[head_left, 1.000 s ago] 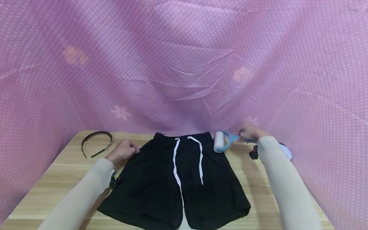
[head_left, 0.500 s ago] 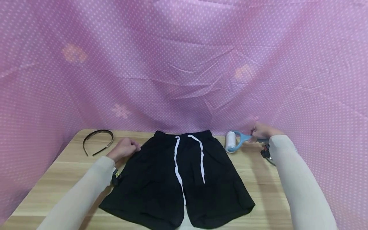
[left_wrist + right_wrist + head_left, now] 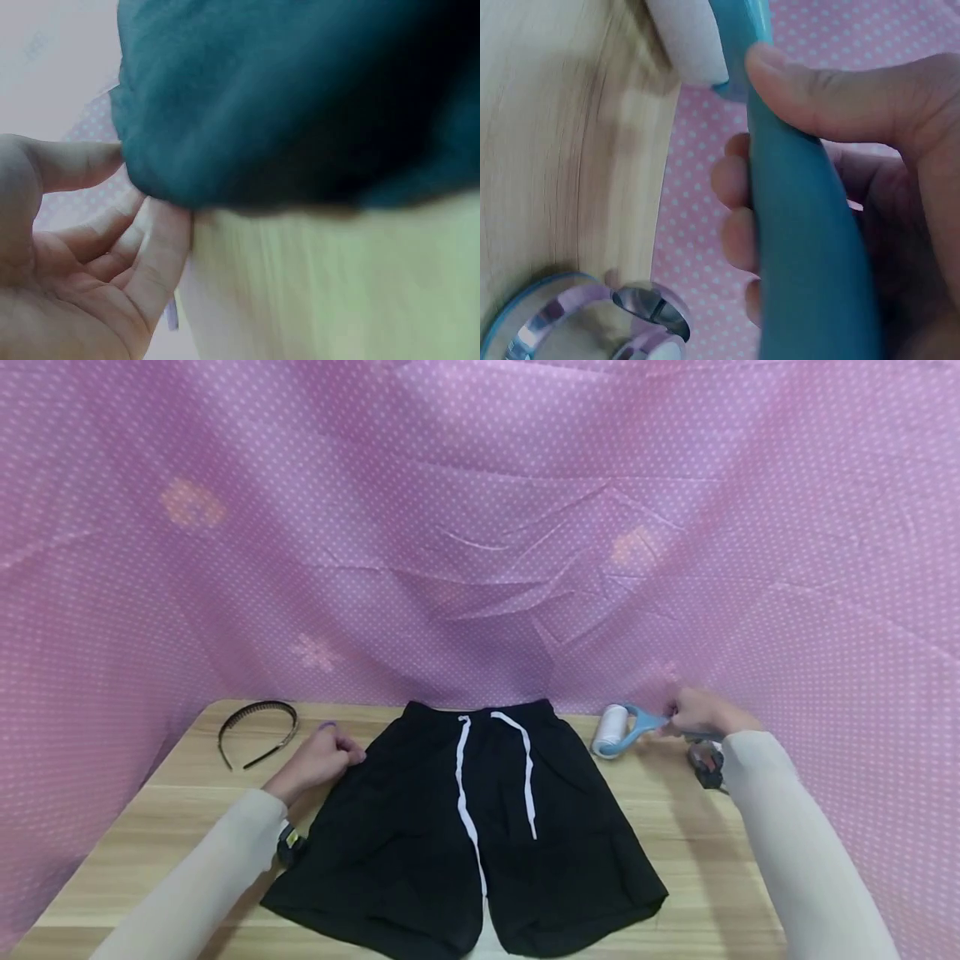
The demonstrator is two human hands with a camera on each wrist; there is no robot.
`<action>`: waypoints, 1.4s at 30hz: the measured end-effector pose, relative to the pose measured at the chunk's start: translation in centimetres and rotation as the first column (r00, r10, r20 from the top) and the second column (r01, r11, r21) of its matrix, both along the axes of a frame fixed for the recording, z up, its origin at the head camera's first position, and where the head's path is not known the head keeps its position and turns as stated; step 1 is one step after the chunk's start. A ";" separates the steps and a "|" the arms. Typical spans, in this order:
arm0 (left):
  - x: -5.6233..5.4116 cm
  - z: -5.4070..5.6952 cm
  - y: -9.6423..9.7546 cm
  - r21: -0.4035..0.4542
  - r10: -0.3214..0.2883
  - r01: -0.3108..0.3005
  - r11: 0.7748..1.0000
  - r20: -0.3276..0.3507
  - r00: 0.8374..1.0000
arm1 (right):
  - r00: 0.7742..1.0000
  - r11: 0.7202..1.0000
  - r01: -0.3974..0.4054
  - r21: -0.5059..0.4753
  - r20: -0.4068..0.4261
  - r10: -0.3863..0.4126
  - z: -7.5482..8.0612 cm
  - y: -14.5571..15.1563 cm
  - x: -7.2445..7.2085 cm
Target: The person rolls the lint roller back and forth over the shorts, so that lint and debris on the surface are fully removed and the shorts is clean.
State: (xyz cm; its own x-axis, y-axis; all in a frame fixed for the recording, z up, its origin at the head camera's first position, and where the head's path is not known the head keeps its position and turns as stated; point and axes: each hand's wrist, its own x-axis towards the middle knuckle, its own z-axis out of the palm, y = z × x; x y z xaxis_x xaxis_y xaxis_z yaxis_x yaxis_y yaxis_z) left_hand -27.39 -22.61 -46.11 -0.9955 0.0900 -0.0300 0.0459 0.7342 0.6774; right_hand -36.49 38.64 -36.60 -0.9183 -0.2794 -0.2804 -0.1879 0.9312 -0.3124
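Note:
Black shorts [image 3: 420, 827] with white drawstrings lie spread flat on the wooden table [image 3: 172, 827]. At their upper left side, near the waistband, my left hand [image 3: 322, 758] pinches the dark fabric edge between thumb and fingers, as the left wrist view [image 3: 97, 247] also shows. To the right of the waistband, my right hand [image 3: 697, 712] grips the blue handle of a lint roller [image 3: 637, 725]. Its white roll [image 3: 611, 731] points left, apart from the shorts. In the right wrist view the thumb lies along the blue handle [image 3: 795, 210], with the fingers curled behind it.
A black toothed headband [image 3: 258, 706] lies at the table's back left. Beside the right hand is a shiny round object with curved chrome parts [image 3: 577, 315], its kind unclear. A small purple item [image 3: 327, 725] shows behind the left hand. Pink dotted cloth [image 3: 480, 527] hangs around the table.
The right hand has moved right with the lint roller, whose roll has left the shorts' upper right edge. The left hand stays at the shorts' left side, its forearm slightly shifted.

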 end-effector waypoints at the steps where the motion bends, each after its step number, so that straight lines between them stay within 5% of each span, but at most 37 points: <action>1: 0.4 0.0 -0.1 0.013 -0.002 0.002 1.000 0.020 1.000 | 1.000 1.000 0.019 -0.018 -0.003 -0.019 0.0 0.1 0.2; 7: 2.6 0.1 -0.9 0.110 0.003 -0.013 0.994 0.089 0.996 | 0.995 0.990 0.040 -0.132 -0.084 -0.052 0.6 -0.9 1.3; 14: 3.9 -0.2 -1.3 0.122 0.019 -0.036 0.992 0.133 0.991 | 0.978 0.981 -0.072 -0.181 -0.204 0.034 1.2 -6.7 1.9; 26: 4.7 -0.6 -1.9 0.185 0.041 -0.074 0.980 0.176 0.984 | 0.880 0.925 -0.305 -0.225 -0.438 0.184 1.1 -19.9 3.6; 31: 4.4 -0.6 -2.1 0.189 0.044 -0.082 0.978 0.196 0.980 | 0.859 0.887 -0.391 -0.246 -0.445 0.255 0.2 -24.5 5.0; 38: 4.3 -0.4 -2.6 0.200 -0.023 -0.018 0.980 0.198 0.980 | 0.834 0.829 -0.499 -0.252 -0.398 0.382 -1.8 -30.5 6.6; 42: 4.5 -0.4 -3.0 0.218 -0.064 0.016 0.976 0.210 0.976 | 0.827 0.827 -0.525 -0.203 -0.354 0.438 -3.5 -33.0 7.4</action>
